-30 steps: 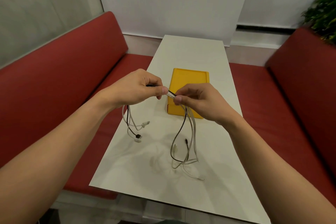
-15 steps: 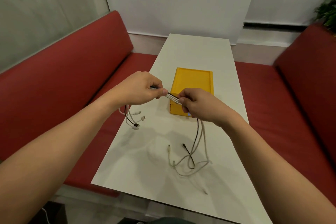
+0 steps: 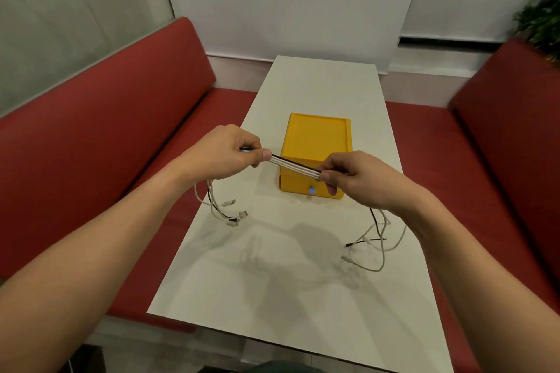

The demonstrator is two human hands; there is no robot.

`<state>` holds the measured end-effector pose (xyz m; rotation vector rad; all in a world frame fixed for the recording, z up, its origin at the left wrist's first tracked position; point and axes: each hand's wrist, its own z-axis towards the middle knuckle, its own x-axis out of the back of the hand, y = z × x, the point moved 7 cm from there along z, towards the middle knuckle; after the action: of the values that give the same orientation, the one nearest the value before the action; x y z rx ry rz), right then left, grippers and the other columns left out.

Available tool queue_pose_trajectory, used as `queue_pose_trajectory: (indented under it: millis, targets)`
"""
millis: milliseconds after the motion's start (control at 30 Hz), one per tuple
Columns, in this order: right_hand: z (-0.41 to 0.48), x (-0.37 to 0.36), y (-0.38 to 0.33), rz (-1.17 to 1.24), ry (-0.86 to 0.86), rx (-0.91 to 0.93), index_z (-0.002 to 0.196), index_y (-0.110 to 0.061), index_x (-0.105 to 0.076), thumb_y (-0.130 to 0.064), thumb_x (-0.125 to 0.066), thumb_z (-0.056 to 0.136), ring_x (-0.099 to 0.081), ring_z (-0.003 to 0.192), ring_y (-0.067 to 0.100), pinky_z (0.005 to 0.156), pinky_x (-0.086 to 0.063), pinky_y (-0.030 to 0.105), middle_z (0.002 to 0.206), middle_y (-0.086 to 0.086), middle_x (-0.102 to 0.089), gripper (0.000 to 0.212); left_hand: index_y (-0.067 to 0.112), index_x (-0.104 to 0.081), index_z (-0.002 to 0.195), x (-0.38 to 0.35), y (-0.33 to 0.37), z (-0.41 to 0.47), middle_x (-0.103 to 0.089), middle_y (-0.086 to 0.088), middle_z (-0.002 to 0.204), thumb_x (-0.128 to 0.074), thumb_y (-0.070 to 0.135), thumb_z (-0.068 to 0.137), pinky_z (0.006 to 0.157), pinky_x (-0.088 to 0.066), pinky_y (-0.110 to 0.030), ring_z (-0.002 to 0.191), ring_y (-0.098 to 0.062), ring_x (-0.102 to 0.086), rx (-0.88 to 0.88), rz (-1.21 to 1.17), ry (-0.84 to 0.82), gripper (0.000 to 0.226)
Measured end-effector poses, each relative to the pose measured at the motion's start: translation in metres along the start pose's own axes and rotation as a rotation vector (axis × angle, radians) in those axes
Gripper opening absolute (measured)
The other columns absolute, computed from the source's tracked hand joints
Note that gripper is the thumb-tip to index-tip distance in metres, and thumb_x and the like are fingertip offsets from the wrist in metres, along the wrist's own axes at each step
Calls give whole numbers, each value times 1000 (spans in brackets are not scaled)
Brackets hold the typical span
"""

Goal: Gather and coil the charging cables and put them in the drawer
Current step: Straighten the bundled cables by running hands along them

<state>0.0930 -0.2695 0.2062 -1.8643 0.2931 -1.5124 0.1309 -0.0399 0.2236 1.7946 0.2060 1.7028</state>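
Note:
A bundle of white and black charging cables point(image 3: 295, 165) is stretched taut between my two hands above the white table point(image 3: 272, 288). My left hand point(image 3: 224, 154) pinches one end of the stretch, and short plug ends hang below it at the table's left edge. My right hand point(image 3: 357, 179) pinches the other end, with the long loose cable tails trailing down onto the table at the right. Behind the hands stands a yellow drawer box point(image 3: 316, 142), its drawer front closed with a small pale knob point(image 3: 311, 190).
Red bench seats point(image 3: 91, 160) run along both sides of the narrow table. A green plant point(image 3: 542, 18) stands at the far right. The wall is white behind the table's far end.
My right hand has slid to the right along the bundle, so the taut stretch between the hands is longer. The loose tails have shifted right across the table.

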Motion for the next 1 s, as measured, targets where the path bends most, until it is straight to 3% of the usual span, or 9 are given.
queue_pose_trajectory:
  millis: [100,200,333,400,467,567,767,900,1000]
  targets:
    - [-1,10,8,6,63,-16,91,-28,-69,-29,-59,104,-50,56,4,55,-40,21,74,-16,-71,16,22,-71,68,5,-6,0,-38,10,42,-68,45,97,56,-30,-31,43,-8,-34,22,-44,19,37]
    - [-3,16,13,99,120,-35,88,-24,-70,-23,-59,103,-43,47,4,48,-34,17,63,-18,-66,19,22,-72,70,4,-11,0,-38,11,42,-67,46,97,56,-31,-32,42,-8,-33,33,-67,23,36]
    - [-6,13,19,154,222,-116,90,-24,-71,-28,-56,104,-46,54,3,55,-36,22,71,-5,-63,22,27,-74,81,-2,-17,1,-47,7,54,-68,51,95,61,-36,-35,52,-10,-42,39,-102,54,29]
    - [-7,9,22,159,381,-160,74,-21,-67,-30,-55,102,-44,53,12,56,-33,30,59,-3,-53,32,23,-73,75,-6,-14,-2,-40,9,47,-67,48,97,55,-32,-30,45,-8,-36,54,-102,31,34]
    - [-10,11,26,53,633,-223,55,-15,-46,-41,-50,103,-38,49,18,53,-28,32,48,-2,-41,55,16,-67,67,-12,-7,-9,-34,10,43,-65,44,99,49,-27,-26,42,-7,-29,65,-164,-17,43]
    - [-6,17,38,-111,829,-365,52,-10,-33,-47,-46,103,-38,48,25,50,-26,33,45,1,-35,65,20,-57,59,-22,16,-25,-31,3,53,-65,39,100,52,-22,-29,53,-16,-27,29,-352,-56,46]
    - [16,18,51,-65,905,-282,50,-10,-27,-28,-52,97,-29,45,23,48,-19,30,42,1,-22,56,17,-53,58,-36,47,-43,-29,11,49,-64,29,101,47,-21,-22,48,-11,-23,53,-542,66,46]
    - [12,10,48,9,831,-188,49,-13,-29,-25,-56,91,-25,46,18,50,-19,30,43,1,-23,52,13,-45,55,-23,2,-26,-28,9,50,-72,51,92,52,-22,-30,48,-10,-24,140,-452,172,59]
    - [1,-5,29,169,776,-95,49,-16,-29,-19,-60,87,-22,47,11,50,-19,30,46,-3,-21,49,17,-50,53,-22,-30,-12,-34,11,44,-75,63,83,55,-27,-32,44,-8,-29,179,-284,181,60]
